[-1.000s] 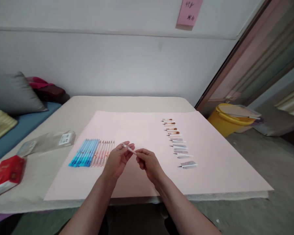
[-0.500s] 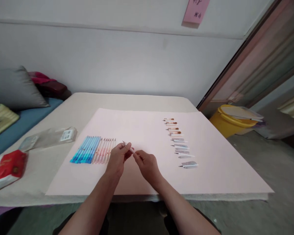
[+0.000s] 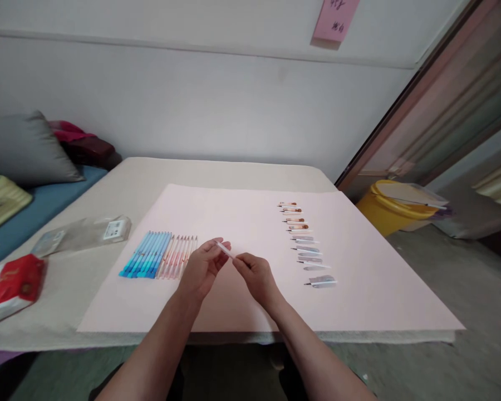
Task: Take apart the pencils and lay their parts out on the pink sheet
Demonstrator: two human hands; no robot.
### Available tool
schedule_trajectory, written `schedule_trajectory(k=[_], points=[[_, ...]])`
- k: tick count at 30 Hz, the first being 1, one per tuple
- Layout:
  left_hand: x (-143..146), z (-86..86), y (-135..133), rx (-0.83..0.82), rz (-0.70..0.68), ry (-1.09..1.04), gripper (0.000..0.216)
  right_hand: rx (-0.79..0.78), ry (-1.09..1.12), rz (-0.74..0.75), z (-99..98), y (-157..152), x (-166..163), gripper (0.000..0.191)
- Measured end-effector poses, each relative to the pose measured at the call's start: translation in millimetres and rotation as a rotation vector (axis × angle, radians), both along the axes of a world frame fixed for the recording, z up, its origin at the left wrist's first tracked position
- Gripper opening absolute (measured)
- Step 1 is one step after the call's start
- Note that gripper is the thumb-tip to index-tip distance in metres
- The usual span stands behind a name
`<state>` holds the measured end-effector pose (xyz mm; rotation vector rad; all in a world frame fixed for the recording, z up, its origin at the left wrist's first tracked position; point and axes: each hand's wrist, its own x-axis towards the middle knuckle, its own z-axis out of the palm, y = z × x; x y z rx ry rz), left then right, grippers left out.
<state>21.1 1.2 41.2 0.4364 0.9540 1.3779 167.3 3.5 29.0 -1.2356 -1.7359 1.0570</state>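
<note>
A slim white pen (image 3: 224, 249) spans my two hands over the pink sheet, slanting down to the right. My left hand (image 3: 204, 267) is half curled, palm partly up, with its thumb and fingers around the upper-left part of the pen. At the lower-right end, my right hand (image 3: 254, 277) pinches it with thumb and forefinger. Close to my left hand lies a row of pale pens with pink-red patterns (image 3: 177, 256). Beside that row are several blue pens (image 3: 148, 256), packed side by side.
To the right, a column of small dark-tipped pen parts (image 3: 311, 249) lies on the pink sheet (image 3: 359, 301). A clear plastic packet (image 3: 87, 233) and a red-and-white packet (image 3: 19, 284) rest at the left. A yellow bucket (image 3: 384, 214) stands beyond the table's right edge.
The pen's dark pointed tip, earlier visible beyond my left thumb, no longer shows. My left fingers have loosened and opened more around the pen, and my right hand has shifted slightly right.
</note>
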Motion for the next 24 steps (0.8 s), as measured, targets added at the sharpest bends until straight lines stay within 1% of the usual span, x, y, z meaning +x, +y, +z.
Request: schedule_trajectory(k=[4, 5, 7, 9, 10, 14, 19, 22, 24], points=[[-0.4, -1.2, 0.4, -0.049, 0.053, 0.196, 0.018, -0.01, 0.004, 0.02, 0.7, -0.1, 0.1, 0.027], [-0.5, -1.4, 0.6, -0.06, 0.053, 0.191, 0.018, -0.013, 0.003, 0.02, 1.0, -0.3, 0.1, 0.027], [-0.6, -1.2, 1.2, -0.044, 0.039, 0.105, 0.019, -0.02, 0.003, 0.012, 1.3, -0.6, 0.0, 0.026], [-0.9, -0.5, 1.8, -0.01, 0.032, 0.046, 0.027, -0.031, 0.004, 0.006, 1.4, -0.5, 0.2, 0.026], [-1.1, -0.2, 2.1, -0.007, 0.034, 0.058, 0.029, -0.036, 0.007, 0.007, 1.3, -0.4, 0.3, 0.026], [-1.6, 0.0, 1.8, -0.07, 0.07, 0.175, 0.023, -0.048, 0.014, 0.017, 0.5, 0.0, 0.2, 0.025], [-1.3, 1.4, 1.3, -0.024, 0.043, 0.095, 0.032, -0.04, 0.017, 0.007, 0.9, 0.5, 0.3, 0.025], [-0.9, 2.6, 1.3, -0.043, 0.045, 0.183, 0.026, -0.039, 0.012, 0.016, 1.4, 0.2, 0.6, 0.025], [-0.6, 2.8, 1.0, -0.055, 0.052, 0.197, 0.025, -0.042, 0.014, 0.012, 1.4, 0.0, 0.7, 0.026]])
